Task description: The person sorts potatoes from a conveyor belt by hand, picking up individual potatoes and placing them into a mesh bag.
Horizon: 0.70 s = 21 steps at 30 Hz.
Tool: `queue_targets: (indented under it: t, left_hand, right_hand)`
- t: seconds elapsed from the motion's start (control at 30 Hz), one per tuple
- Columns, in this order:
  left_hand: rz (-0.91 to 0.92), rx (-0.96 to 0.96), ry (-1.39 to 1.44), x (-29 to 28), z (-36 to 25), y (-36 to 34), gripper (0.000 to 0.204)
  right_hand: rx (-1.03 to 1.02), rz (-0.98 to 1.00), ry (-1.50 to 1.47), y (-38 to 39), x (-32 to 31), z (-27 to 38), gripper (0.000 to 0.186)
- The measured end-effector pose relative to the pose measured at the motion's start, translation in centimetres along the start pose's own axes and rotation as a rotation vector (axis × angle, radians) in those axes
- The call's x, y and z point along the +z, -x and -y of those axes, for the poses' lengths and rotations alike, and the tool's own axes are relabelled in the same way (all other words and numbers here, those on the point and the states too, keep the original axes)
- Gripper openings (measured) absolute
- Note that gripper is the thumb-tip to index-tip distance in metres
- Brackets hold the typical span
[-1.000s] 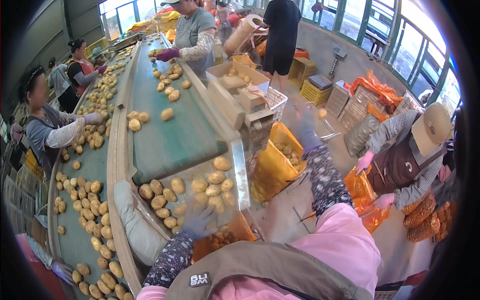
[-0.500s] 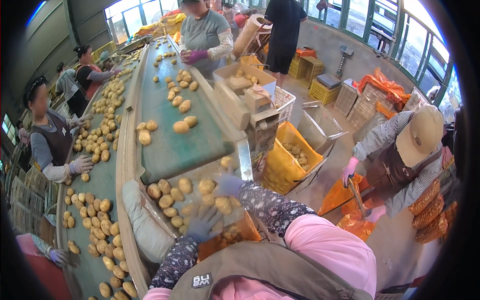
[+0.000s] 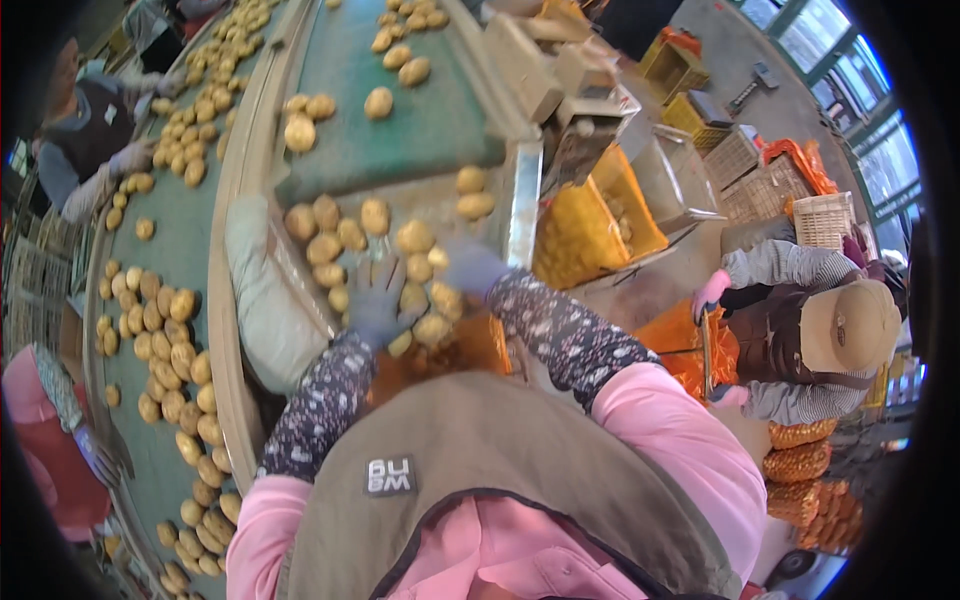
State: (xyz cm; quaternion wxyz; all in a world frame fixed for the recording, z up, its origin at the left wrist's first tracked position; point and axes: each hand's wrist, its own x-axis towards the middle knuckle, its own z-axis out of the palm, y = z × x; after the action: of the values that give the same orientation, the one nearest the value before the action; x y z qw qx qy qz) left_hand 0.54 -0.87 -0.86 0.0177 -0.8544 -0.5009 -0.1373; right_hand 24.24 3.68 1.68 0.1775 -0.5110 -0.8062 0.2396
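The person leans over the end of a green conveyor [image 3: 400, 140] where potatoes [image 3: 415, 237] pile up on a sloped chute. Both hands wear grey gloves and both are down among the potatoes.

The left hand [image 3: 378, 305] lies flat, fingers spread wide, over the potatoes at the lower left of the pile, touching them rather than gripping any one. The right hand [image 3: 470, 268] rests at the pile's right side, beside the metal rail [image 3: 522, 205]. It seems loosely curled over a potato, but the glove is blurred, so whether it holds one cannot be told.

Just below the hands an orange sack [image 3: 470, 350] gapes, its mouth under the chute lip. A padded grey bumper [image 3: 265, 290] lines the left of the chute.

The work in hand looks like sweeping potatoes down into the sack. To do it well, the hands should draw the pile with broad, flat palms, a few potatoes at a time, keeping them rolling low so they do not bruise or jump the sack's rim. The right hand should guard the rail side, where a potato could slip past the mouth.

More potatoes [image 3: 300, 130] ride the conveyor above. On a second belt [image 3: 170, 250] to the left, another worker [image 3: 95, 140] sorts. To the right a person in a tan hat [image 3: 850, 325] bends over orange mesh bags [image 3: 800, 450].
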Motion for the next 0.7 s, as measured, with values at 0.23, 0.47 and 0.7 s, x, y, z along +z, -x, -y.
queue_targets:
  t: [0.23,0.47,0.7]
  left_hand:
    - [0.032,0.11,0.064,1.5,2.3,0.3,0.084]
    - [-0.005,-0.089,0.293,1.5,3.8,-2.0,0.068]
    - [0.062,-0.647,1.197,-0.4,3.0,-3.1,0.062]
  right_hand:
    - [0.2,0.15,0.176,-1.7,1.4,1.3,0.054]
    - [0.219,0.252,0.393,-4.0,0.7,2.1,0.054]
    - [0.53,0.229,-0.908,-5.5,0.7,-0.9,0.058]
